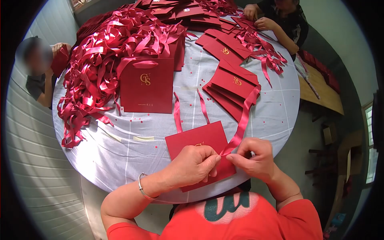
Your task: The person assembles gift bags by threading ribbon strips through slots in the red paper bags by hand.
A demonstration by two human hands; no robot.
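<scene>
Close to the table's near edge lies a red paper gift bag (pixel 182 146), flat, with a gold logo partly covered by my fingers. Two ribbon ends stick out past its far edge. My left hand (pixel 194 164) rests over the bag, thumb and forefinger pinched on a red ribbon (pixel 242 130). Just to the right, my right hand (pixel 256 158) pinches the same ribbon, its fingers curled; a small pale, shiny object shows between them, too small to name. From my fingertips the ribbon runs up to a fanned stack of red bags (pixel 237 80).
A large heap of red ribbons (pixel 100 68) covers the table's left side, with a finished-looking red bag (pixel 147 90) beside it. More bags (pixel 226 48) lie at the back right. Two other people sit around the white-covered table (pixel 276 104). Red dots are scattered on the cloth.
</scene>
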